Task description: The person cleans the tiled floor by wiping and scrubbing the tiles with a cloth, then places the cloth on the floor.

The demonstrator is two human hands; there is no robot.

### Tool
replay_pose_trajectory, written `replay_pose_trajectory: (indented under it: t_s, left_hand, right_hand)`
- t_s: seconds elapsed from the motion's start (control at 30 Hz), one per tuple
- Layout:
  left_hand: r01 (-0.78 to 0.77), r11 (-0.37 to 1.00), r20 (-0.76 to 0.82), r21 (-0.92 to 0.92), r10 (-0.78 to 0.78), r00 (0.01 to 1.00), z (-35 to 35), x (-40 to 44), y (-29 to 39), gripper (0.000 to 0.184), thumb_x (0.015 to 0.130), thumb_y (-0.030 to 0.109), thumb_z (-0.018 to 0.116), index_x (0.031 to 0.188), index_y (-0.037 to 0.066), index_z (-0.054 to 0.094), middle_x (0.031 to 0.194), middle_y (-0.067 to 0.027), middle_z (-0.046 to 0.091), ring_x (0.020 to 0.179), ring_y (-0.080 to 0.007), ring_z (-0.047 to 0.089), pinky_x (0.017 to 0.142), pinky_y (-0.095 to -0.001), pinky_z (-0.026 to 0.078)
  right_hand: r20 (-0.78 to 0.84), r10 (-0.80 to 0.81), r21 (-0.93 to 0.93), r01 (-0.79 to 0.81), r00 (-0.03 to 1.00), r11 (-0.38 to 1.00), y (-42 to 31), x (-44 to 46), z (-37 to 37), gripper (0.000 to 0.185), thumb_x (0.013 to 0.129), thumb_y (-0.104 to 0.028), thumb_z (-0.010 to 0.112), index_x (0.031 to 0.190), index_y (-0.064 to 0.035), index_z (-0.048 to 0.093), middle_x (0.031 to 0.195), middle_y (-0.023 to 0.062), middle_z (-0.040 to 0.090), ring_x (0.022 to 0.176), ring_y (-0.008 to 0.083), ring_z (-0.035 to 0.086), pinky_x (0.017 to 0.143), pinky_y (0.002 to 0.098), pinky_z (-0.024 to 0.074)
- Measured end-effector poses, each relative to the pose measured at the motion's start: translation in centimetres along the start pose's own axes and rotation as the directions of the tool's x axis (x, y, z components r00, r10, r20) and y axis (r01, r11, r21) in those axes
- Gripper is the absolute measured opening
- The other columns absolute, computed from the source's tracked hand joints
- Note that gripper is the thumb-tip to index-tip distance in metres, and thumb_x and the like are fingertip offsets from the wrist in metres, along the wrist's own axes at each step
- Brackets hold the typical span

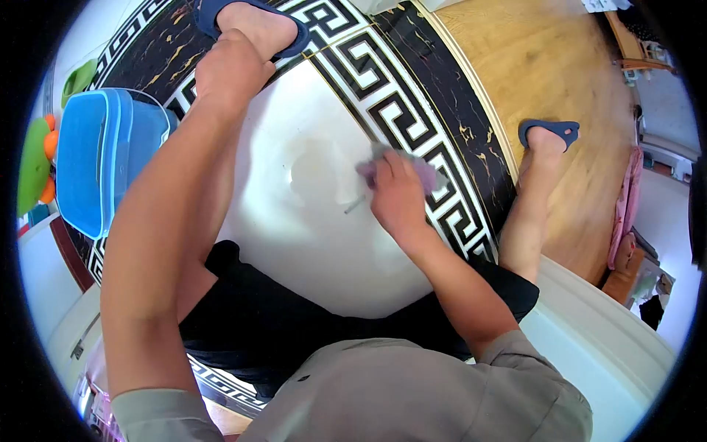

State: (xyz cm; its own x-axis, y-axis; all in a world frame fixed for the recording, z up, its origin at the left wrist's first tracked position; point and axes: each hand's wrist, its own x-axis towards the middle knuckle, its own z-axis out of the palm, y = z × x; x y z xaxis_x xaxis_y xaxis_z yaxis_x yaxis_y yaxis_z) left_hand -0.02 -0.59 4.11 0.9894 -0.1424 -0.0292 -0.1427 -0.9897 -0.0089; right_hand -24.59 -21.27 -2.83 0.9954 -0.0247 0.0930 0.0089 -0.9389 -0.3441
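Observation:
My right hand (398, 195) is closed on a crumpled purple-grey cloth (426, 175), pressed to the floor where the glossy white tile (280, 199) meets the patterned border. The cloth is somewhat blurred, and a short grey streak or strip lies on the tile just left of it. Far to the upper left, my left hand (230, 70) is wrapped around my left ankle (250, 29), just above a dark blue clog (292, 38). Part of its grip is hidden by the back of the hand.
A blue bucket (85, 166) with a wire handle stands left of my left arm, near green and orange items (35, 166). A black-and-white key-pattern border (401, 121) crosses the floor. Beyond it lies wooden flooring (574, 81), where my right foot (546, 140) rests in a clog.

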Motion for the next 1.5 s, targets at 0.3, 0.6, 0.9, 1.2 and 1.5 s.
replay_pose_trajectory:
  t_s: [0.3,0.6,0.9,1.2,1.5]
  left_hand:
    - [0.026,0.998,0.035,0.057,-0.028,0.999,0.7,0.4,0.1,0.079,0.079,0.047,0.08,0.121,-0.014,0.051,0.107,-0.0215,0.07,0.095,-0.0282,0.074,0.076,-0.0367,0.061]
    - [0.022,1.0,0.05,0.023,-0.023,0.998,-0.2,0.3,0.3,0.075,0.081,0.043,0.079,0.122,-0.013,0.051,0.108,-0.0226,0.07,0.099,-0.0309,0.073,0.082,-0.0387,0.06]
    - [0.016,1.0,0.056,0.022,-0.017,0.998,0.0,0.4,0.1,0.071,0.081,0.043,0.079,0.12,-0.01,0.054,0.11,-0.0216,0.07,0.1,-0.0303,0.072,0.083,-0.0383,0.06]
    - [0.005,0.998,0.004,0.056,-0.006,1.0,0.2,0.5,0.1,0.068,0.081,0.043,0.079,0.118,-0.009,0.055,0.11,-0.0201,0.07,0.1,-0.0299,0.072,0.083,-0.0382,0.06]
    - [0.005,1.0,0.017,0.008,-0.005,1.0,0.2,0.4,-0.1,0.066,0.081,0.041,0.079,0.117,-0.01,0.055,0.11,-0.0229,0.069,0.099,-0.0322,0.072,0.084,-0.0407,0.06]
  right_hand:
    - [0.181,0.363,0.578,-0.398,0.914,0.713,4.4,-4.6,-4.3,0.031,0.089,0.001,0.064,0.12,0.0022,0.064,0.121,0.0209,0.066,0.109,0.0315,0.066,0.096,0.0365,0.0515]
    - [0.051,0.143,0.428,-0.151,0.988,0.891,4.6,0.4,-3.7,0.029,0.091,-0.012,0.069,0.118,-0.0007,0.066,0.114,0.0186,0.068,0.104,0.0349,0.065,0.093,0.0413,0.0519]
    - [-0.032,0.133,0.124,-0.128,0.991,0.984,4.8,1.8,-1.7,0.02,0.085,-0.009,0.074,0.102,-0.0013,0.066,0.097,0.0129,0.065,0.091,0.0285,0.062,0.079,0.0383,0.0512]
    - [0.439,0.341,0.53,-0.546,0.831,0.649,6.1,3.1,-3.4,0.013,0.088,-0.003,0.07,0.102,-0.0044,0.068,0.082,0.0083,0.066,0.071,0.0152,0.063,0.067,0.0283,0.0502]
    - [0.137,0.363,0.525,-0.378,0.922,0.762,7.3,3.3,-1.9,0.017,0.088,-0.01,0.071,0.103,-0.0029,0.072,0.1,0.0186,0.069,0.092,0.0372,0.067,0.084,0.0398,0.0524]
